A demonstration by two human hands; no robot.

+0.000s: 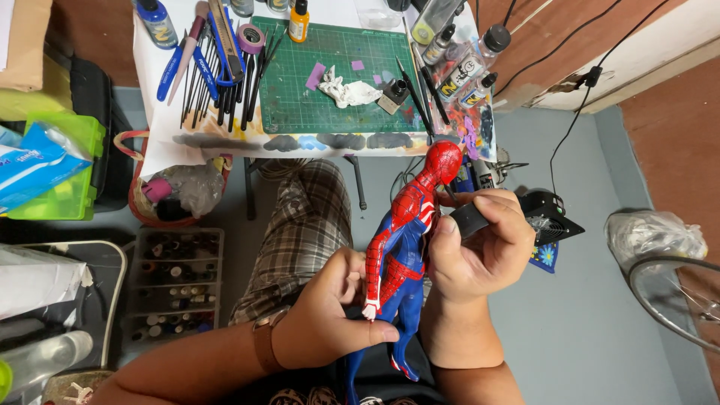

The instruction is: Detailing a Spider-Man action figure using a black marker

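One red and blue figure [401, 247] stands upright near the person's lap. The left hand [330, 311] is closed around its legs; the right hand [480, 244] is curled around one black tool [466, 219] beside its shoulder. Far off, the desk [161, 127] carries one green mat [330, 82] and one orange bottle [298, 21].

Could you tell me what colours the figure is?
Red and blue figure, clearest in the head view.
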